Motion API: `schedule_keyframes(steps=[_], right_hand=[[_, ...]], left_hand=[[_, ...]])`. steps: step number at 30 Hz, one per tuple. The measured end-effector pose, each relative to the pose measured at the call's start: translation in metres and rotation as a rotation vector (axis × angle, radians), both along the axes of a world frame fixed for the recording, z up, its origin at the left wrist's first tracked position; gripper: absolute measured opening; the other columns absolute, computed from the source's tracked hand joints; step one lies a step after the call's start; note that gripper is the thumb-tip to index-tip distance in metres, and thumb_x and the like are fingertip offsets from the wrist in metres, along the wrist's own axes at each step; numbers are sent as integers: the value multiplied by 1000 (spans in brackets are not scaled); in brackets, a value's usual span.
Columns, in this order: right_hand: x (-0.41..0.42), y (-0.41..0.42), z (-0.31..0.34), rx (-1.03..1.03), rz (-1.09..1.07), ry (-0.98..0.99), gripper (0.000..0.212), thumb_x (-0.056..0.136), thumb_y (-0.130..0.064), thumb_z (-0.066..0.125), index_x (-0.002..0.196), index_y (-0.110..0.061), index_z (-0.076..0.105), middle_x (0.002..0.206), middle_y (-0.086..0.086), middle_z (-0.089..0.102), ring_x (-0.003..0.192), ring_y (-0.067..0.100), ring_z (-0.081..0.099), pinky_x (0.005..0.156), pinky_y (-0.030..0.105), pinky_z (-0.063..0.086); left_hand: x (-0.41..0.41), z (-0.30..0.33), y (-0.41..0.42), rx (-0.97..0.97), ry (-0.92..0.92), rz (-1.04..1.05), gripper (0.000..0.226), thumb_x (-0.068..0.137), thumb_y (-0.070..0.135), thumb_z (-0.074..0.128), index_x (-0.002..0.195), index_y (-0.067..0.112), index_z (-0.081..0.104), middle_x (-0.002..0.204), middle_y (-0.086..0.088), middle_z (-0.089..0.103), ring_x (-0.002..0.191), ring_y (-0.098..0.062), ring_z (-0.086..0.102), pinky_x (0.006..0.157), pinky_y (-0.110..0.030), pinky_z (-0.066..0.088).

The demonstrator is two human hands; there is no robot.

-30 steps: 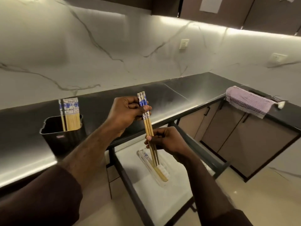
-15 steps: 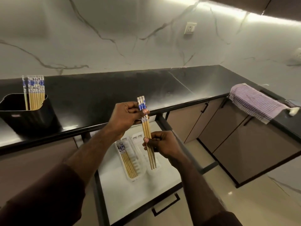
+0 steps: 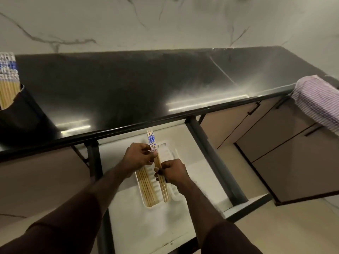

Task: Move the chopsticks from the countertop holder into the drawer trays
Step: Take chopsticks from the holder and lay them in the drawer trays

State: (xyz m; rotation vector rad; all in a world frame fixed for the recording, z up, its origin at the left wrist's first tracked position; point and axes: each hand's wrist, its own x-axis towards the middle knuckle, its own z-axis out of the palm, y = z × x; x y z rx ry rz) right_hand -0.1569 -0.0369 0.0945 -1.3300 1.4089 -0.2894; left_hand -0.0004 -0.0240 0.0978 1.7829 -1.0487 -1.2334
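Black countertop [image 3: 128,88] spans the far scene. Below its near edge, the open drawer [image 3: 146,226] shows a white floor. Striped cloth [image 3: 319,99] hangs over the counter edge at far right. Black holder [image 3: 22,116] sits at far left, with chopsticks [image 3: 7,79] upright inside. White trays [image 3: 172,158] lie side by side in the drawer; the left one contains chopsticks laid flat. Left hand [image 3: 137,156] and right hand [image 3: 172,171] both have fingers closed on a held bundle of chopsticks [image 3: 157,162] above the trays, patterned ends far.
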Motion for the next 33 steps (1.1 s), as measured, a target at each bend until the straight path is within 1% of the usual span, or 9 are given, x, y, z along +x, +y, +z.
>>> schedule_keyframes(steps=[3, 6, 8, 12, 15, 17, 20, 26, 33], right_hand=[[7, -8, -33, 36, 19, 88, 11, 77, -14, 75, 73, -4, 76, 73, 12, 76, 75, 32, 75, 77, 49, 60], [14, -16, -60, 58, 24, 193, 12, 75, -18, 77, 72, -7, 76, 68, 6, 75, 69, 25, 75, 75, 44, 61], [18, -20, -72, 66, 37, 269, 13, 77, -22, 77, 74, -9, 77, 69, 4, 76, 67, 20, 74, 74, 40, 61], [30, -25, -90, 27, 88, 397, 22, 77, -35, 75, 79, -14, 74, 77, 3, 75, 75, 20, 73, 73, 35, 61], [40, -27, -96, 3, 143, 451, 24, 81, -35, 71, 86, -11, 72, 84, 6, 73, 81, 24, 71, 62, 26, 49], [47, -28, -99, -25, 151, 480, 23, 83, -30, 67, 91, -8, 69, 90, 9, 72, 87, 28, 69, 61, 27, 42], [56, -27, -100, -66, 164, 527, 22, 87, -25, 62, 99, -6, 65, 99, 11, 70, 94, 31, 67, 66, 31, 47], [60, -19, -103, -192, 279, 648, 19, 97, -15, 47, 107, -10, 62, 108, 9, 65, 98, 27, 64, 75, 34, 50], [64, -8, -116, -206, 332, 654, 24, 99, -14, 43, 112, -14, 64, 110, 5, 68, 98, 23, 66, 82, 34, 52]], left_hand=[[4, -32, -5, 33, -146, -37, 22, 84, 26, 72, 99, 10, 72, 91, -2, 74, 83, -15, 71, 80, -40, 59], [0, -56, -7, 65, -231, -53, 23, 83, 22, 73, 101, 8, 69, 96, -5, 73, 85, -19, 70, 82, -43, 58], [-5, -68, -8, 85, -321, -79, 28, 85, 24, 71, 110, 14, 64, 100, -4, 71, 89, -22, 69, 83, -42, 57], [-6, -93, -10, 98, -471, -147, 55, 86, 26, 68, 136, 21, 45, 111, -8, 68, 102, -29, 65, 87, -42, 55], [-4, -105, -13, 124, -563, -188, 69, 88, 25, 65, 148, 13, 31, 131, -13, 57, 120, -31, 54, 101, -40, 46], [-2, -112, -16, 135, -719, -312, 69, 92, 29, 59, 149, 9, 26, 142, -13, 49, 131, -30, 45, 114, -42, 31], [1, -116, -19, 139, -916, -459, 65, 95, 32, 51, 149, 7, 25, 148, -12, 43, 138, -28, 38, 120, -42, 14], [0, -124, -22, 159, -973, -588, 47, 95, 20, 48, 140, 9, 41, 141, -13, 51, 131, -29, 46, 118, -45, 21], [-1, -133, -22, 128, -1083, -673, 51, 98, 18, 40, 147, 7, 29, 152, -14, 37, 145, -29, 24, 119, -51, 2]])
